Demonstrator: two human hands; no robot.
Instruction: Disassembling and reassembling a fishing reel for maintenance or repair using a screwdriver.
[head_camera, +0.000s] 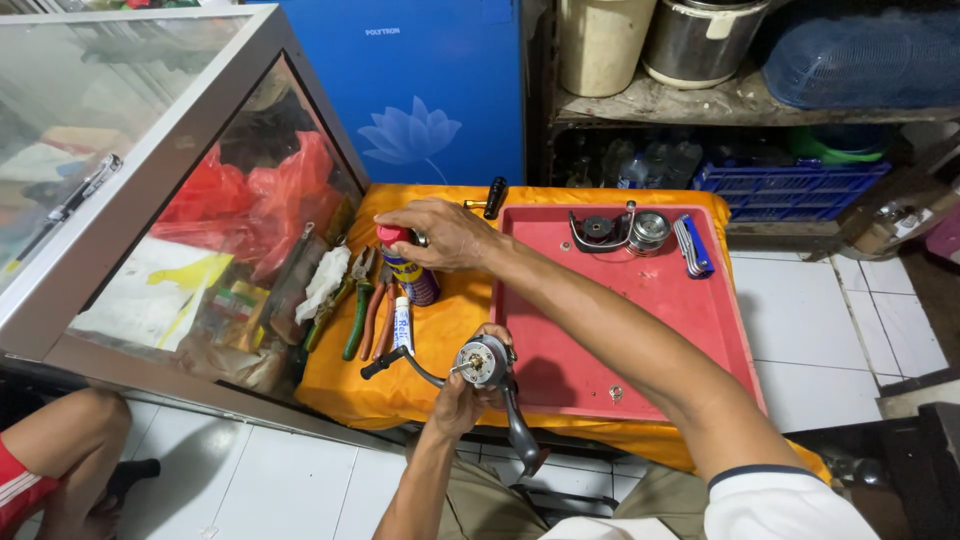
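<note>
The left hand (458, 400) grips the stiff, fairly heavy metal fishing reel (487, 362) by its body, while the right hand (440, 232) clasps the light, slick spray can (408, 265) around its top.

1. The left hand (462, 392) holds a fishing reel body (487, 362) near the worktop's (440, 330) near edge, its crank handle (385, 362) pointing left.
2. The right hand (440, 232) rests on a spray can (410, 268) standing upright on the yellow cloth.
3. Pliers (358, 300) and a small tube (402, 324) lie just left of the can.
4. A red tray (640, 320) carries a spool (648, 232) and hex keys (692, 246) at its far side.
</note>
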